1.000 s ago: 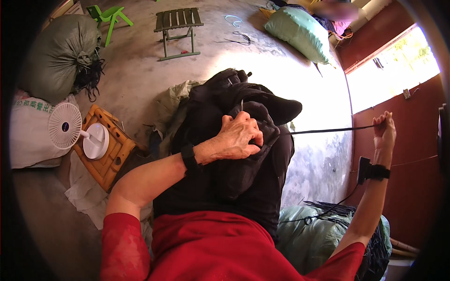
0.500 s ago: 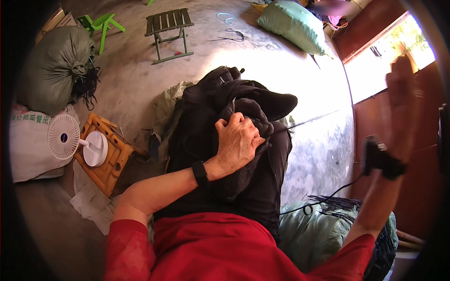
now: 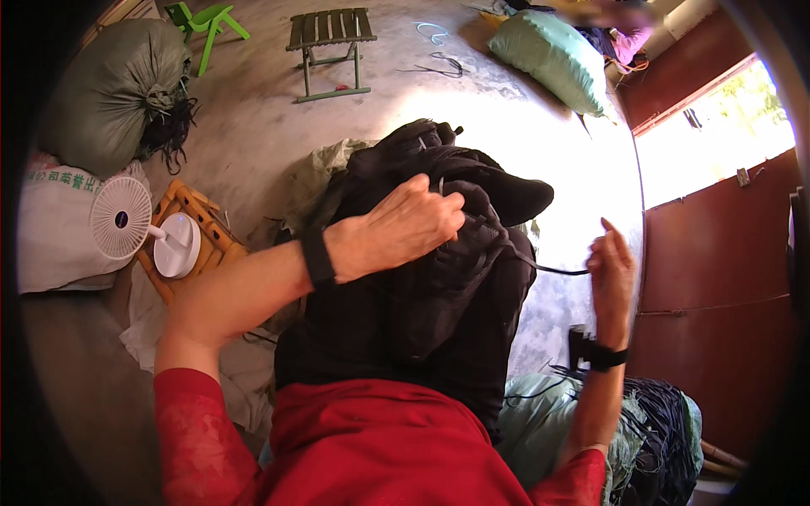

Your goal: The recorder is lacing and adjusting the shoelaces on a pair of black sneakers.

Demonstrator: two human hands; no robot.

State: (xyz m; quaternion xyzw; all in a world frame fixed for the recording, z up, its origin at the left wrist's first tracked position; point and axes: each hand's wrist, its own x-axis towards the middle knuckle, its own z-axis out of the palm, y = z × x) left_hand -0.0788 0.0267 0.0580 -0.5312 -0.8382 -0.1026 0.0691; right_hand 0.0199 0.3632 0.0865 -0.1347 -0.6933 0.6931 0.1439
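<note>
Black shoes, seemingly several, are heaped on my lap. The nearest one, a black mesh shoe (image 3: 430,308), lies with its lower part toward me. My left hand (image 3: 403,223) is closed above its opening, and a thin pale metal tip (image 3: 441,184) shows beside the fingers. What that hand grips is mostly hidden. From the shoe a black lace (image 3: 553,270) runs right to my right hand (image 3: 613,266), whose fingers are pinched on it. Behind, another black shoe (image 3: 515,198) points to the right.
At right, a pale green sack (image 3: 531,413) carries a bundle of dark laces (image 3: 654,422). A white fan (image 3: 177,244) stands on a bamboo stool (image 3: 221,244) at left, near stuffed sacks (image 3: 110,97). A folding stool (image 3: 333,34) is ahead; another person (image 3: 629,42) sits at far right.
My right hand has come down and inward from its high, outstretched position, with the lace now running to its fingers. My left hand has shifted slightly up and left, its wrist turned.
</note>
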